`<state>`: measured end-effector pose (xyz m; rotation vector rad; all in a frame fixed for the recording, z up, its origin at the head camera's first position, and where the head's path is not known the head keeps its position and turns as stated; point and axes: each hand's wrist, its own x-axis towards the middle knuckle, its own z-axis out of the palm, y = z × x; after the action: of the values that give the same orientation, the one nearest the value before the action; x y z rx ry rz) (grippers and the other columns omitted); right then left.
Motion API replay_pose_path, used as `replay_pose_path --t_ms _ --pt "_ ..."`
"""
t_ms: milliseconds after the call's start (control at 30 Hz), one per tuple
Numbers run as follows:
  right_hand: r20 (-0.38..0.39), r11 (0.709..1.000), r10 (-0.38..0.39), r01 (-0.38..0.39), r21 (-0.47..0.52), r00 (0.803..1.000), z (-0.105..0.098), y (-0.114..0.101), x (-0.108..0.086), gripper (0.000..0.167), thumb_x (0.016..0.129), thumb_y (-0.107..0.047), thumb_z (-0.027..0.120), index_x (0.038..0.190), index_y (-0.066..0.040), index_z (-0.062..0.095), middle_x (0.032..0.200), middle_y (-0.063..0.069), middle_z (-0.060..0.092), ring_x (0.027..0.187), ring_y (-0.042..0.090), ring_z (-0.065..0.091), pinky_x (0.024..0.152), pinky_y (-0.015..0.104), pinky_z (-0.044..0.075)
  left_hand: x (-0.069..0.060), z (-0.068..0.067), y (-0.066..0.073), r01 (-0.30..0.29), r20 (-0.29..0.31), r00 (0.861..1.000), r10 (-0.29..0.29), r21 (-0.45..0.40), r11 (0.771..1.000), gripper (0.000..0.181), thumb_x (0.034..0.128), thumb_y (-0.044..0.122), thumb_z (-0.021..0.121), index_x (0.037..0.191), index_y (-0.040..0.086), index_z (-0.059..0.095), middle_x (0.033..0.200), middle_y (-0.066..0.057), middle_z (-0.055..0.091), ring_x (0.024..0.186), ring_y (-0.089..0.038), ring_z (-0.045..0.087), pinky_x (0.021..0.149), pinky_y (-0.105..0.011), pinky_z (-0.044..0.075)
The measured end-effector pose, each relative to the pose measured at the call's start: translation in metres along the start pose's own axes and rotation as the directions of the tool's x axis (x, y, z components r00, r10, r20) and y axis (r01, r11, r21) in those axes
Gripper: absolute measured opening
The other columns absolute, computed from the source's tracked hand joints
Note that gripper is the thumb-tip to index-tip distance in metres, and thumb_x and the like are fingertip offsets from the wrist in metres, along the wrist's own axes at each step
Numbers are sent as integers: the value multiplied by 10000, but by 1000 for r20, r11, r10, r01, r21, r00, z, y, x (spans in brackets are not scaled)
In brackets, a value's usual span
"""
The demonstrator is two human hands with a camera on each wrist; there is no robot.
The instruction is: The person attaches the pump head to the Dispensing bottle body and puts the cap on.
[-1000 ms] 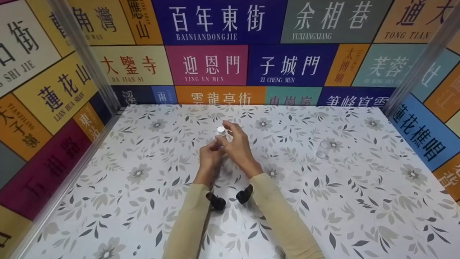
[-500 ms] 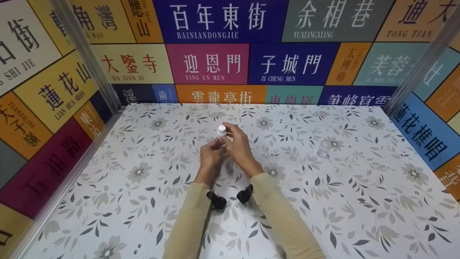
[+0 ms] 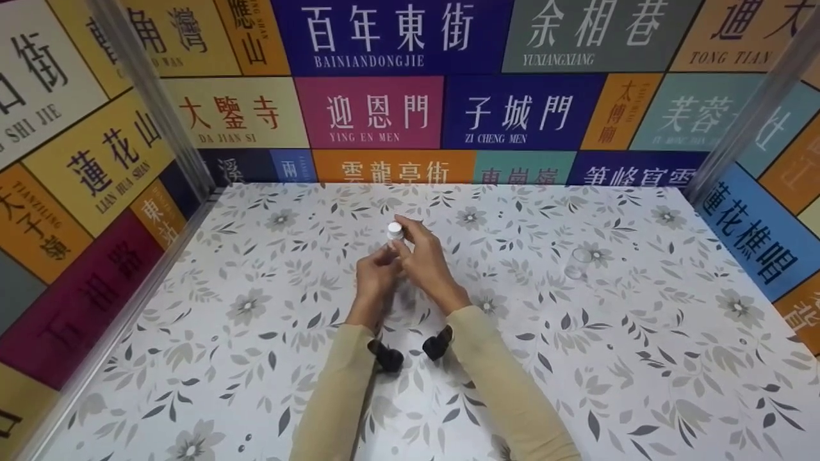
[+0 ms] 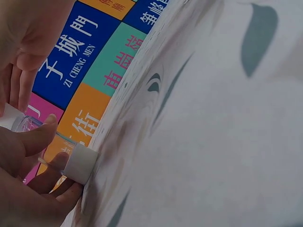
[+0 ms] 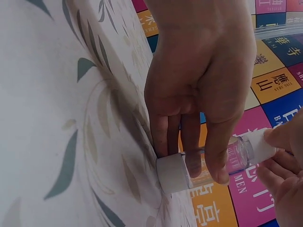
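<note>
A small clear bottle [image 5: 199,172] with a white cap [image 3: 394,228] and a white base [image 4: 81,163] stands roughly upright between both hands. My left hand [image 3: 377,278] grips its clear body low down, thumb on one side and fingers on the other. My right hand [image 3: 428,264] pinches the white cap between thumb and fingers. In the right wrist view the base is close to the patterned tabletop; whether it touches cannot be told. Most of the bottle is hidden behind the fingers in the head view.
A clear, see-through cup-like container [image 3: 578,264] is on the table to the right. The table [image 3: 256,371] has a white floral covering. Panels with street names [image 3: 397,115] enclose the back and sides, with clear corner posts [image 3: 737,121].
Both hands keep their hold on the bottle in nearly the same place. The cap and the right fingers shift only slightly.
</note>
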<state>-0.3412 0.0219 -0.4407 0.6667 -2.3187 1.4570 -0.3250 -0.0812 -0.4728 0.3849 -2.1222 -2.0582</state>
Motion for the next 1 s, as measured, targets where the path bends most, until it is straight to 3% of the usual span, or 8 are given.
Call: replay_pose_path --t_ms 233,300,467,567,833,1000 --pt "-33 1000 5 -4 11 999 2 2 -2 412 926 -39 675 1318 42 577 1228 216 664 1136 330 668 993 367 540 -1 -1 0 13 -8 1000 -13 14 1000 420 861 5 664 1279 34 670 1208 -208 711 905 -197 664 745 -245 537" --pt "-39 1000 -5 5 5 999 2 2 -3 419 921 -47 687 1313 48 576 1218 218 665 1131 334 668 982 374 546 -1 -1 0 8 -6 1000 -8 25 1000 424 863 -3 665 1286 26 662 1220 -207 708 975 -229 687 774 -251 537" --pt "-46 999 -34 33 -9 998 0 1 -2 472 904 -69 718 1334 45 557 1248 217 651 1186 328 635 1016 378 526 0 0 1 -15 -11 1000 16 66 998 433 861 -14 672 1293 2 645 1223 -195 710 1075 -235 681 800 -229 516" --pt "-42 999 -40 40 -6 998 -1 0 -1 471 903 -44 708 1340 43 555 1272 214 635 1222 323 613 1051 354 502 0 1 1 -7 -11 1000 7 37 999 436 866 -8 677 1300 12 643 1223 -193 711 1039 -208 670 777 -217 510" --pt "-3 1000 9 -9 -13 1000 0 -1 -2 429 927 -23 664 1341 39 566 1276 212 642 1166 327 656 1019 362 523 0 1 2 12 -11 1000 -11 50 999 463 882 -5 662 1341 18 604 1256 -191 695 1145 -269 670 864 -273 533" --pt "6 999 31 -31 -29 999 -1 0 -1 451 918 -44 685 1349 13 564 1282 194 644 1159 320 656 1017 381 521 -1 1 3 11 -12 1000 -10 60 998 451 885 -1 654 1333 33 618 1239 -190 705 1076 -232 671 843 -264 530"
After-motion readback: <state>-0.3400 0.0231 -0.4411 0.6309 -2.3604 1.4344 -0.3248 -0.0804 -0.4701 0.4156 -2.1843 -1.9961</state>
